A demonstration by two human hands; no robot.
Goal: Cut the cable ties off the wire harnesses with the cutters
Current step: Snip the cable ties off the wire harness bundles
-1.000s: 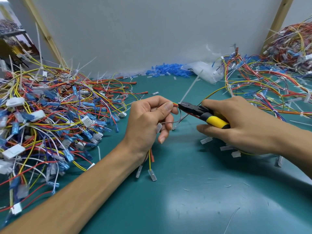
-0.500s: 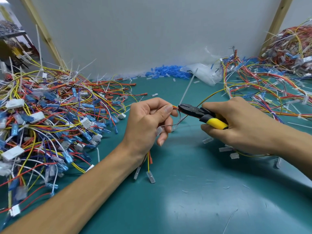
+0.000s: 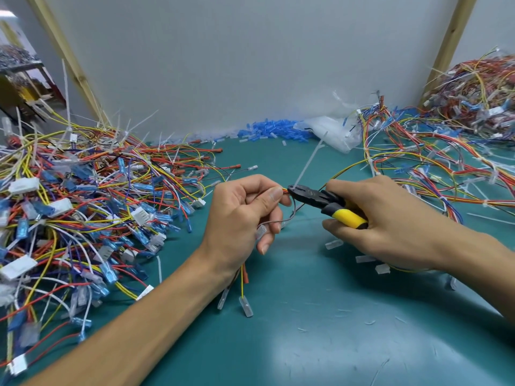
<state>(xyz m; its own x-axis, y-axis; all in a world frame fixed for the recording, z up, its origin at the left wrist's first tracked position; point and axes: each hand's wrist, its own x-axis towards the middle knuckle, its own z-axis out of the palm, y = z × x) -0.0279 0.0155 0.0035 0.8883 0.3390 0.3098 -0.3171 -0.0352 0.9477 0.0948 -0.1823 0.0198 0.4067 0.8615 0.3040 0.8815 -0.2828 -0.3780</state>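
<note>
Left hand [image 3: 239, 218] pinching thin multicoloured harness [image 3: 242, 285], right hand [image 3: 390, 218] gripping yellow-handled cutters [image 3: 315, 197] at white tie [image 3: 309, 161].

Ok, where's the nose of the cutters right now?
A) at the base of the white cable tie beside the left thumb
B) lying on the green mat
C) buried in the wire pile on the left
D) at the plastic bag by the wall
A: the right hand grips the cutters, whose nose meets the foot of the white cable tie on the harness that the left hand pinches.
</note>
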